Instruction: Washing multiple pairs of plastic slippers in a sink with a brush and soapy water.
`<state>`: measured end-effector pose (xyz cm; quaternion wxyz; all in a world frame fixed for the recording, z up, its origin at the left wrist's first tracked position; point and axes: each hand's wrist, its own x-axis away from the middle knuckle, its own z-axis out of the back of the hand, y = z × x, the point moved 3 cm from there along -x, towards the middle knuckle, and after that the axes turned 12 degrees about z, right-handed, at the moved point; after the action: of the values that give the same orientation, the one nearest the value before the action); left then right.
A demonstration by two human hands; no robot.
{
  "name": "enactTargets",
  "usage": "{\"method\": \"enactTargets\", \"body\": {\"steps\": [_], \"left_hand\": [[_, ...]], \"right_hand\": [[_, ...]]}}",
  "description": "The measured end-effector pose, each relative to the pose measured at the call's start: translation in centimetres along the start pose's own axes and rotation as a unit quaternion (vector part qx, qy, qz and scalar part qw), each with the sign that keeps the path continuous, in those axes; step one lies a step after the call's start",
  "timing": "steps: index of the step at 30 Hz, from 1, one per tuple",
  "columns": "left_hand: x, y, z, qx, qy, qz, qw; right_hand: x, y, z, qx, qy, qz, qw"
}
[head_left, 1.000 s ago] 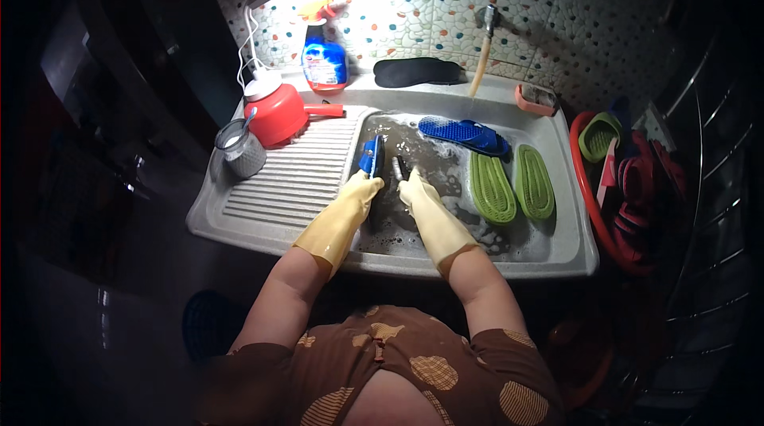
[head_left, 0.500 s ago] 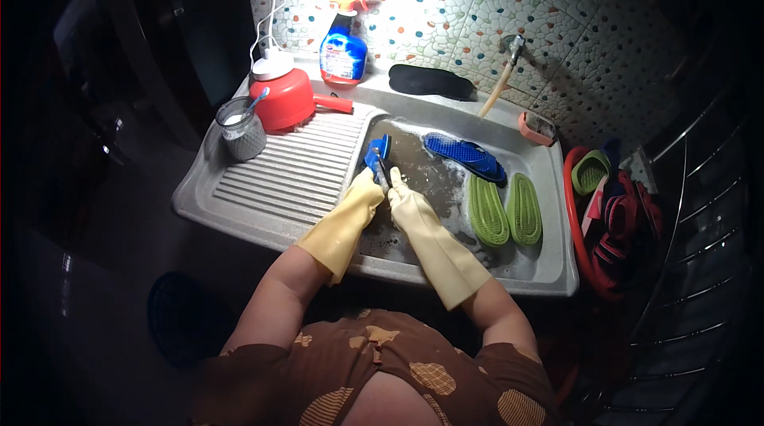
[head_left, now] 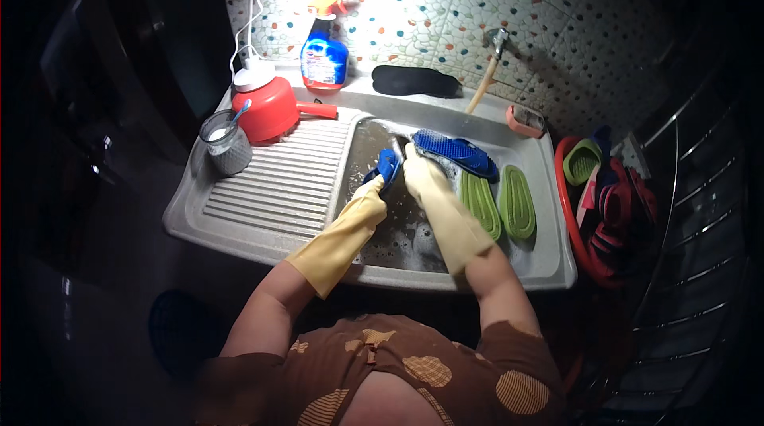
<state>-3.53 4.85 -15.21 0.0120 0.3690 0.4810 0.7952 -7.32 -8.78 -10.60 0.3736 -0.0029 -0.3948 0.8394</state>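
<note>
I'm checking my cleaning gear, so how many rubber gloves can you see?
2: the left rubber glove is on the left hand, and the right rubber glove is on the right hand, both over the sink. Dark areas might hide others.

In your left hand (head_left: pixel 369 199) you hold a blue slipper (head_left: pixel 387 165), tilted, with its visible end pointing away from you and slightly right. Your fingers cover its near end. It sits over the cloudy water in the left part of the sink basin (head_left: pixel 422 279). Just right of it and a little farther off, your right hand (head_left: pixel 418 173) grips a slim, dark tool (head_left: pixel 400 142) with a paler edge; it is blurred and mostly covered, so you cannot make out its kind or whether it touches the slipper.
</note>
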Motion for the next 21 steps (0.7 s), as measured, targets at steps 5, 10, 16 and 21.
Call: {"method": "enactTargets", "body": {"steps": [5,10,16,21], "left_hand": [[2.6,3.2,-1.6,-0.045,-0.060,0.009,0.997],[-2.9,0.1,-0.2,0.291,-0.145,0.037,0.945],[-3.1,0.1,0.4,0.416,-0.203,0.027,0.886],[-1.0,1.2,-0.5,0.360,-0.236,0.047,0.901]], "right_hand": [[-11.2,9.8,-0.3,-0.170,0.065,0.137,0.974],[-1.5,4.9,-4.0,-0.283,-0.030,0.096,0.954],[6.9,1.9,-0.4,-0.045,-0.044,0.230,0.971],[5.6,3.2,1.2,0.017,0.003,0.177,0.984]]}}
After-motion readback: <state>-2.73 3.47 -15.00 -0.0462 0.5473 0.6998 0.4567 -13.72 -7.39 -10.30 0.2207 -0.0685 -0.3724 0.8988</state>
